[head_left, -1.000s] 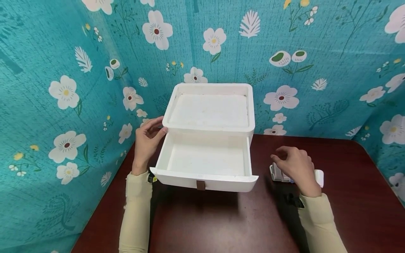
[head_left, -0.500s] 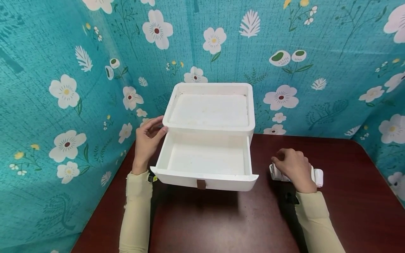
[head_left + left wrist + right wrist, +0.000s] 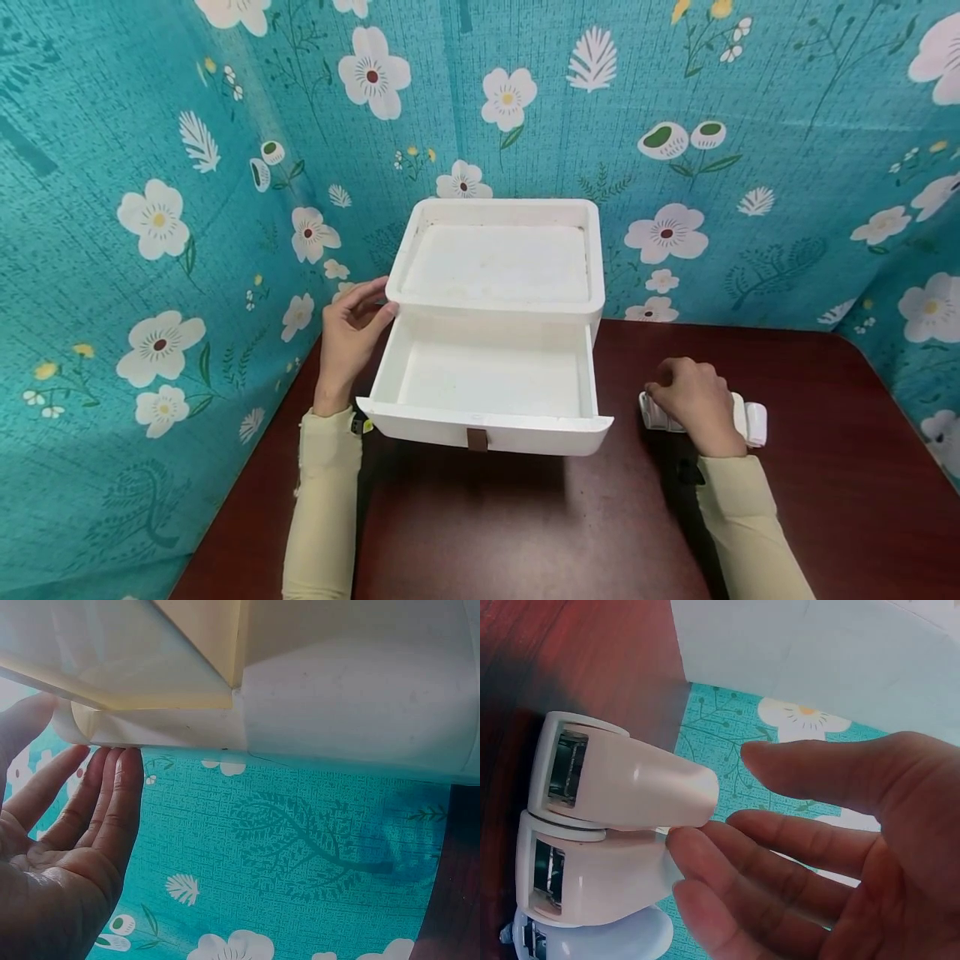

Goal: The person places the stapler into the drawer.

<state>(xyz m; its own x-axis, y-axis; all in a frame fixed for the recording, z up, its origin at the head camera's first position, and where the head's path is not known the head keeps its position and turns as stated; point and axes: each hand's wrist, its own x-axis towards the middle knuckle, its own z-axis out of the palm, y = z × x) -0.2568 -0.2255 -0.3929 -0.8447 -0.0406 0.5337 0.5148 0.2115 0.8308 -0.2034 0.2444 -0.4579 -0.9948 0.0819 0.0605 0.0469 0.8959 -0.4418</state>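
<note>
A white drawer unit stands in the middle of the head view, its drawer pulled out with nothing inside. My left hand rests at the unit's front left corner. In the left wrist view its fingers are nearly straight, fingertips at the side wall, thumb against the edge. My right hand is over a row of small white objects. Up close, one is a tapered white plastic device with metal in a dark slot. The right fingertips are right at its neighbour, thumb apart.
The unit's top is a shallow tray with a raised rim. A brown pull tab hangs on the drawer front. Dark red-brown table lies underneath, and a teal flowered cloth hangs behind and at the left.
My right hand has moved slightly left and down, closer over the white devices. The left hand, the unit and its drawer have stayed put.
</note>
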